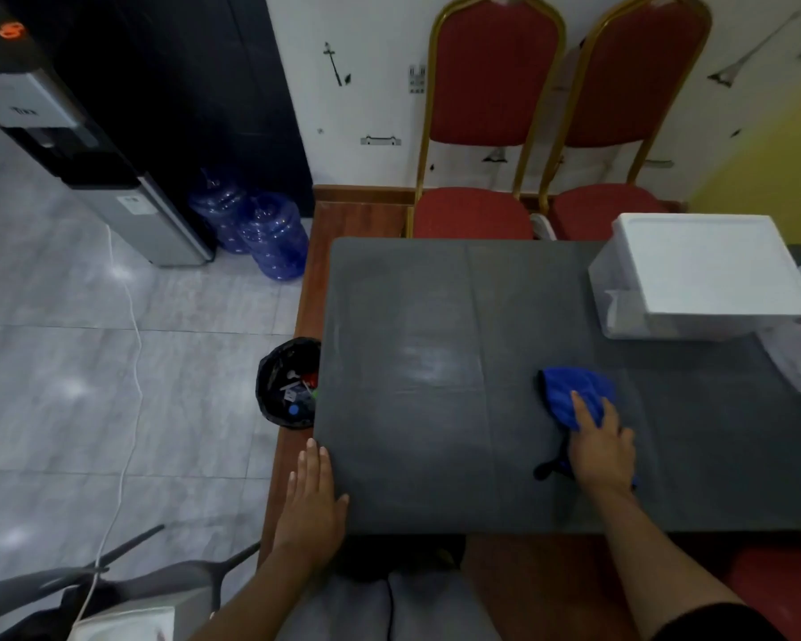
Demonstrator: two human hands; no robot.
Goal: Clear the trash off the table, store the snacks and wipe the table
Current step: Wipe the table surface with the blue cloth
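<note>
Pressing blue cloth — right hand flat

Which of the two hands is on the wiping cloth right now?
The right hand, pressed flat on the blue cloth mid-table. The left hand holds no cloth; it rests at the table's near-left corner.

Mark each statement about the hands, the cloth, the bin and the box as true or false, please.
1. The right hand presses on the blue cloth. True.
2. The left hand holds a snack packet. False: it lies flat and empty at the corner of the table.
3. The trash bin stands on the table. False: it is on the floor beside the table's left edge.
4. The white lidded box sits at the table's far right. True.
5. Two red chairs stand behind the table. True.
</note>
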